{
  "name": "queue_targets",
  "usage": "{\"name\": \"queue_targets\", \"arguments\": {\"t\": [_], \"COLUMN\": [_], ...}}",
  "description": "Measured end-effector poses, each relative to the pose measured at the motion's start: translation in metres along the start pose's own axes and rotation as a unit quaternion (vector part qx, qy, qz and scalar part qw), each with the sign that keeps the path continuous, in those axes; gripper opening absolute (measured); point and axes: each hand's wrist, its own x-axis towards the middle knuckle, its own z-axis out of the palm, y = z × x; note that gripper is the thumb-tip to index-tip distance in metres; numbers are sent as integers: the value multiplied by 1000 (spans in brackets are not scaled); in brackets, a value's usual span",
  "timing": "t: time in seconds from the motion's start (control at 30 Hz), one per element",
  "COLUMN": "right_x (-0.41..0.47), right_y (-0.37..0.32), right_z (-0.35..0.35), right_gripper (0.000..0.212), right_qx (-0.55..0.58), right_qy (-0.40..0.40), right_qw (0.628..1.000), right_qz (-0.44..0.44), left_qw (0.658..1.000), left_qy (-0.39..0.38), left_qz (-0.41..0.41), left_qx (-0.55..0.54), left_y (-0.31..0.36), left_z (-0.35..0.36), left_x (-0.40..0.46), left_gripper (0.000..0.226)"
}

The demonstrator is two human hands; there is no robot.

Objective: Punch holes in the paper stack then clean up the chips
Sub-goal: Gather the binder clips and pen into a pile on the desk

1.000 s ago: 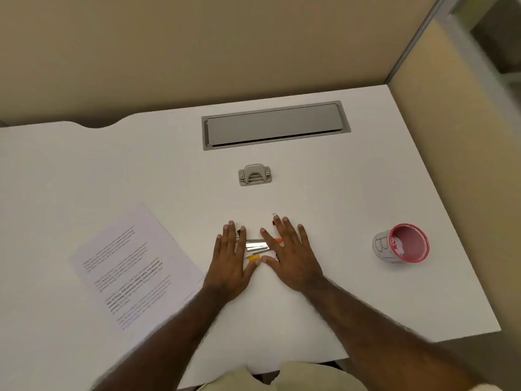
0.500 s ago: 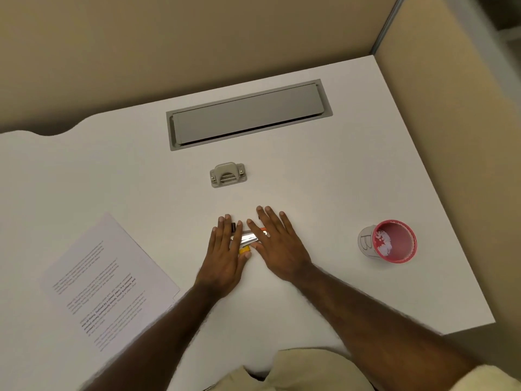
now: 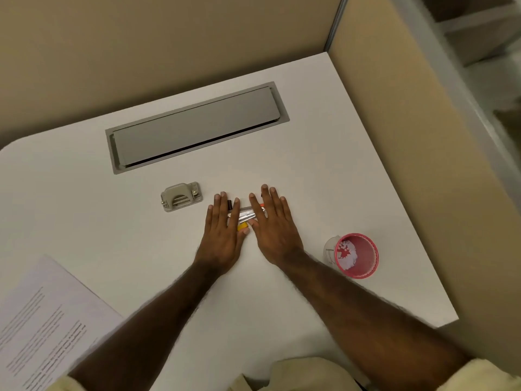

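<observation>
The white desk (image 3: 118,230) fills most of the view, bounded by tan partition walls. A grey cable hatch (image 3: 197,127) is set into the desk near the far edge. The paper stack (image 3: 42,328), printed with text, lies flat at the near left corner, well apart from both hands. The left hand (image 3: 224,232) and right hand (image 3: 272,225) lie palm down, side by side at the desk centre. Fingers of both hands are extended flat and slightly spread, gripping nothing. A small cluster of pens (image 3: 245,217) lies between and partly under the hands. The red cup (image 3: 355,255), holding white paper chips, stands to the right. The grey hole punch (image 3: 181,196) sits just left of the left hand.
</observation>
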Motion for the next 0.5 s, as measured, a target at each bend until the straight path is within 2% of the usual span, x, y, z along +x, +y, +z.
{"name": "queue_targets", "arguments": {"t": [0.5], "right_x": [75], "right_y": [83], "right_z": [-51], "right_gripper": [77], "right_qx": [34], "right_qy": [-27], "right_qw": [993], "right_qz": [114], "left_qw": [998], "left_qy": [-9], "left_qz": [59], "left_qx": [12], "left_y": [48], "left_z": [-20], "left_x": [146], "left_gripper": [77]}}
